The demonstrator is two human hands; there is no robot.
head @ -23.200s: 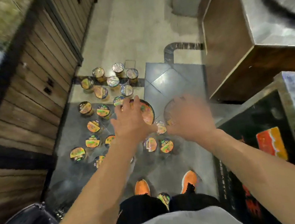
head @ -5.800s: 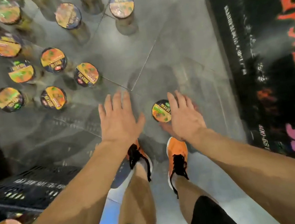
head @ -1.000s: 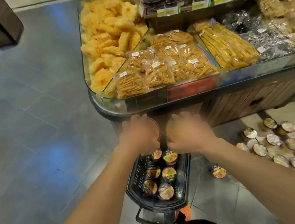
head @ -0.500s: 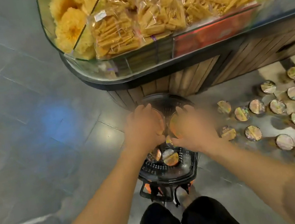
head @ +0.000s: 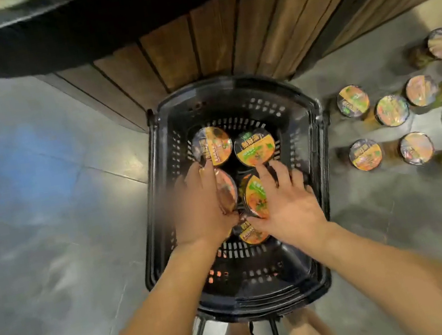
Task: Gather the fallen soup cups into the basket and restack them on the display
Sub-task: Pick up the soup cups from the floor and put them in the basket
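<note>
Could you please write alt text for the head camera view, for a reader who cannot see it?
Seen from above, a person's left hand and right hand each lower a soup cup into a black basket on the floor, where other cups already sit. More soup cups stand on the grey floor to the right, beside a wooden display base.

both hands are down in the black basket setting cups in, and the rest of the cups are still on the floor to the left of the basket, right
Not quite: the loose cups stand on the floor to the right of the basket, not the left, as the head view shows. The rest holds: the left hand and the right hand are both down in the black basket, each at a cup.
</note>
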